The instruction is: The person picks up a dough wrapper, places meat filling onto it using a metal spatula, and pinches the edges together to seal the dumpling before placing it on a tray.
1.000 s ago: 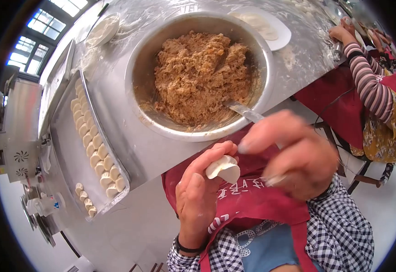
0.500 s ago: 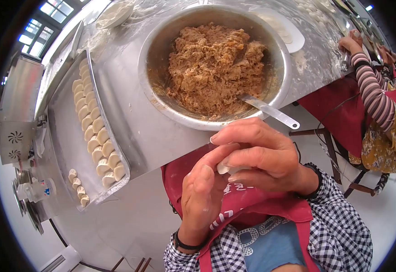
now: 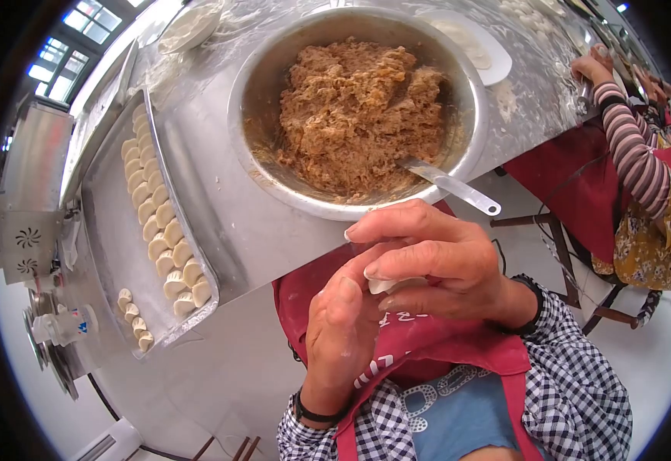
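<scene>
My left hand point(image 3: 341, 323) and my right hand point(image 3: 450, 265) are together in front of the red apron, with their fingers closed around a dumpling point(image 3: 382, 285). Only a pale bit of its dough shows between the fingers; the rest is hidden. Just beyond my hands stands a big metal bowl point(image 3: 245, 154) of brown minced filling point(image 3: 358, 115). A metal spatula point(image 3: 454, 186) is stuck in the filling, its handle over the near rim. To the left, a metal tray point(image 3: 124, 238) carries rows of folded dumplings point(image 3: 164, 234).
A white plate point(image 3: 497, 65) stands behind the bowl, to the right. A floury bowl point(image 3: 191, 29) is at the back left. A co-worker's striped sleeve point(image 3: 629, 146) reaches over the table at the right, near a stool point(image 3: 558, 238).
My fingers have shifted slightly around the dumpling, both hands staying together. The bowl and spatula appear a little further left as the view moves slightly.
</scene>
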### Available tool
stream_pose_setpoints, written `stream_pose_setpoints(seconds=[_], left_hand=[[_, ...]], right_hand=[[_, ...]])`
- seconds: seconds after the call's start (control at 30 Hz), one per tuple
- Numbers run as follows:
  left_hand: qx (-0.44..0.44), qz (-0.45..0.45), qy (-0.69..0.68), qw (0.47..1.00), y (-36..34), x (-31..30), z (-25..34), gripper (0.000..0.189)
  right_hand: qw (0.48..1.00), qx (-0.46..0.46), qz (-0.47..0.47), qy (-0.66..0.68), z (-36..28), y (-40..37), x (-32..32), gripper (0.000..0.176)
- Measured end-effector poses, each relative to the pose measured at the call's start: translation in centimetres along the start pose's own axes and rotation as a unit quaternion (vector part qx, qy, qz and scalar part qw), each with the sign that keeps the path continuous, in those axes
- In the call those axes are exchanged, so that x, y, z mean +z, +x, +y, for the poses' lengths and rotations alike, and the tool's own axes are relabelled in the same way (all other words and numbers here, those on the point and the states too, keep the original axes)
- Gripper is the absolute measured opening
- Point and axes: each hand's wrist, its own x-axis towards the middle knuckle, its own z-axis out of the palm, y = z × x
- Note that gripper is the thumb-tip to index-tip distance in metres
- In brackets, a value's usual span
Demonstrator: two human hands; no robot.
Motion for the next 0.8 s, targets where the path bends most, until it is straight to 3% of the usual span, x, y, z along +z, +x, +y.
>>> stream_pose_setpoints(seconds=[0.3,0.5,0.8], left_hand=[[0.002,0.011,0.006,1.000,0.1,-0.1,-0.3,0.056],[0.004,0.002,-0.061,0.998,-0.4,-0.9,-0.6,0.054],[0.028,0.001,-0.006,1.000,0.0,-0.7,-0.6,0.052]], right_hand=[[0.999,-0.036,-0.036,0.015,1.0,-0.3,-0.5,0.016],[0.999,0.018,-0.004,0.035,0.5,-0.4,-0.2,0.021],[0.998,-0.066,-0.002,0.016,1.1,-0.5,0.0,0.019]])
